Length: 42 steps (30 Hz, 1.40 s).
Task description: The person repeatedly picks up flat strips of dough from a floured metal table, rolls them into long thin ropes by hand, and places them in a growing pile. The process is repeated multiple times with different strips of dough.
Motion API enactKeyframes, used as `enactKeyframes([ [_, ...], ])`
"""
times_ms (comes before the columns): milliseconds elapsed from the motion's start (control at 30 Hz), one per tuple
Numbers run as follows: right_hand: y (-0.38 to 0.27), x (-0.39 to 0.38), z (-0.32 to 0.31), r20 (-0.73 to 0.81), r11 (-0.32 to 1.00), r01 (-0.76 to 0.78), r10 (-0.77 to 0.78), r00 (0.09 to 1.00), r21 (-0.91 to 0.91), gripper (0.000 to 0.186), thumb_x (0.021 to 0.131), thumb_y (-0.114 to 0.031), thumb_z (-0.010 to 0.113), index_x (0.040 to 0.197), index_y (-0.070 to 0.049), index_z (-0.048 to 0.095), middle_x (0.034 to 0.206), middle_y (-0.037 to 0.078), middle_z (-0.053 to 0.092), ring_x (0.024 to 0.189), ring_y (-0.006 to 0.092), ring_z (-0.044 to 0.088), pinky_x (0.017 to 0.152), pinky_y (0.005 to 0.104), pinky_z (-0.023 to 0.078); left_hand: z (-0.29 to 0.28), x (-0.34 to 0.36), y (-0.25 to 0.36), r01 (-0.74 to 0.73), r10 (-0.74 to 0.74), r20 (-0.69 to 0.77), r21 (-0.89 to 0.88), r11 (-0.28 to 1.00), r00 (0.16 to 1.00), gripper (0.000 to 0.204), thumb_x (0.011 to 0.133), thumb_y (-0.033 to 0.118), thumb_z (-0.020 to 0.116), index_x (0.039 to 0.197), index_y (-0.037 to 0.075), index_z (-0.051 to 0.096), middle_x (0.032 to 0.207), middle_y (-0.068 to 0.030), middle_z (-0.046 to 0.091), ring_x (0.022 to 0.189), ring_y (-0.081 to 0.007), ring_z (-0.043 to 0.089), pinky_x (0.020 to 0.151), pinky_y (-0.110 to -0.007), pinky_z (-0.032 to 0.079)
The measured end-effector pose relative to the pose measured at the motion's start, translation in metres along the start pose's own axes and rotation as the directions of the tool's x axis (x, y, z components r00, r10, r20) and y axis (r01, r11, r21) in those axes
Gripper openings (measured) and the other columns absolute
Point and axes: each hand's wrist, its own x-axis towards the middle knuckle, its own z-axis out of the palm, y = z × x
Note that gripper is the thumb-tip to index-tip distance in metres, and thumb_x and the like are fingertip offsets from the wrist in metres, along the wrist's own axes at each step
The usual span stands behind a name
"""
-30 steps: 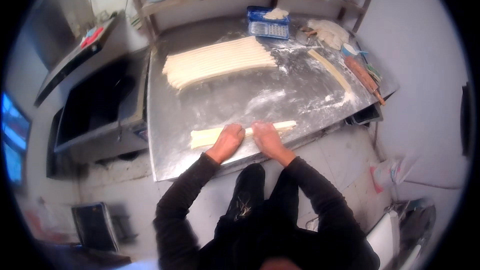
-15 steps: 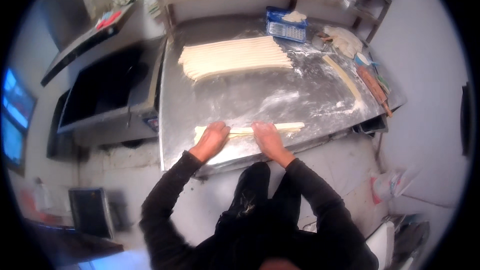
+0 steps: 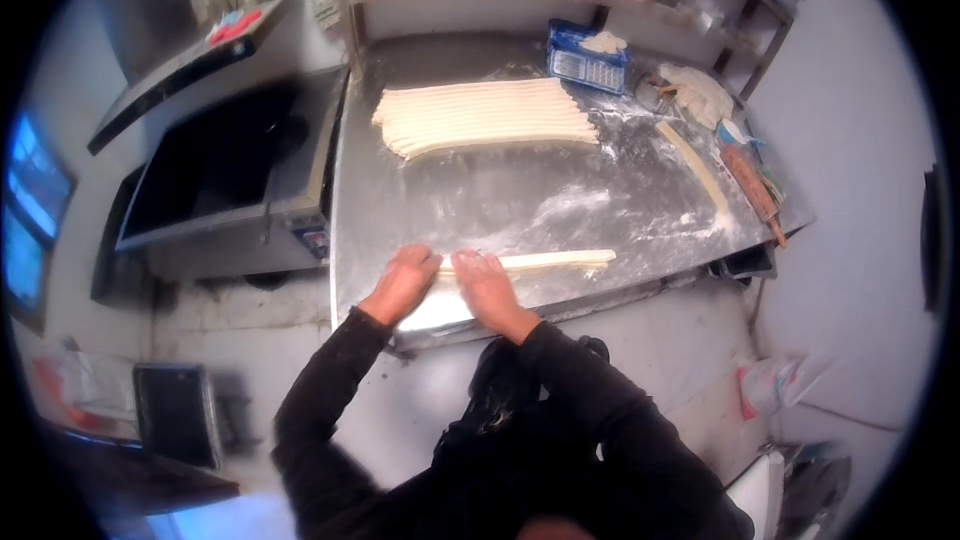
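A long pale dough strip (image 3: 560,260) lies along the table's near edge, its right part uncovered. My left hand (image 3: 405,278) is closed over its left end, fingers bent down and pressed together. Close beside it, my right hand (image 3: 486,292) is closed on the same strip, with its fingertips on the top. Thumbs and undersides of both hands are hidden. Farther back, a sheet of several dough ropes (image 3: 490,118) lies side by side in rows.
The metal table (image 3: 460,195) is dusted with flour. A blue scale (image 3: 588,68) with dough on it stands at the back. On the right are a single dough strip (image 3: 695,170), a rolling pin (image 3: 750,183) and a lump of dough (image 3: 695,93). A black-topped unit (image 3: 215,160) stands left.
My right hand has slid left along the dough strip, close to my left hand, baring more of its right part. The whole view has shifted slightly.
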Motion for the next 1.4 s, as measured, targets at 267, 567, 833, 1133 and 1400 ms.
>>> enactKeyframes([
  [267, -0.047, 0.019, 0.018, 0.004, 1.000, -0.002, 0.002, 1.000, -0.014, 0.054, 0.091, -0.020, 0.061, 0.140, 0.003, 0.053, 0.144, 0.021, 0.055, 0.141, 0.0351, 0.047, 0.118, 0.0556, 0.030, -0.005, -0.021, 0.005, 0.009, -0.003, -0.100, 0.067, 0.998, 0.995, 0.018, 0.089, 0.012, 0.065, 0.104, 0.001, 0.067, 0.095, -0.0172, 0.062, 0.092, -0.0383, 0.061, 0.085, -0.048, 0.050],
  [567, 0.154, -0.076, -0.097, 0.120, 0.970, -0.225, 0.235, 0.965, -0.092, 0.036, 0.087, -0.018, 0.068, 0.117, 0.002, 0.062, 0.114, 0.022, 0.067, 0.108, 0.0409, 0.063, 0.098, 0.0510, 0.046, 0.008, 0.037, -0.013, 0.234, -0.218, 0.295, -0.018, 0.972, 0.930, 0.027, 0.081, 0.028, 0.079, 0.097, 0.007, 0.079, 0.093, -0.0195, 0.070, 0.092, -0.0380, 0.069, 0.080, -0.046, 0.054],
  [833, 0.171, -0.066, -0.127, 0.066, 0.948, -0.070, 0.096, 0.993, -0.310, 0.028, 0.090, -0.012, 0.062, 0.114, 0.001, 0.066, 0.108, 0.019, 0.069, 0.104, 0.0366, 0.066, 0.096, 0.0509, 0.046, 0.014, 0.043, 0.020, 0.174, -0.199, 0.104, 0.210, 0.962, 0.974, 0.024, 0.077, 0.019, 0.080, 0.087, 0.003, 0.066, 0.095, -0.0179, 0.065, 0.089, -0.0396, 0.066, 0.077, -0.050, 0.053],
  [1133, 0.157, -0.051, -0.072, 0.081, 0.987, -0.159, 0.159, 0.984, -0.011, 0.030, 0.092, -0.020, 0.068, 0.118, -0.007, 0.068, 0.108, 0.015, 0.072, 0.102, 0.0345, 0.068, 0.091, 0.0465, 0.052, 0.059, 0.059, 0.039, 0.178, -0.179, 0.007, 0.069, 0.982, 0.984, 0.014, 0.084, 0.017, 0.076, 0.092, 0.006, 0.072, 0.094, -0.0153, 0.065, 0.093, -0.0375, 0.065, 0.078, -0.048, 0.054],
  [1400, 0.191, -0.083, -0.097, 0.100, 0.976, -0.214, 0.210, 0.973, 0.027, 0.034, 0.089, -0.019, 0.072, 0.119, -0.003, 0.070, 0.112, 0.019, 0.072, 0.104, 0.0373, 0.068, 0.097, 0.0473, 0.052, 0.018, 0.013, -0.003, 0.240, -0.241, 0.019, 0.051, 0.969, 0.970, 0.026, 0.083, 0.019, 0.080, 0.106, 0.010, 0.074, 0.092, -0.0130, 0.064, 0.091, -0.0356, 0.064, 0.077, -0.047, 0.053],
])
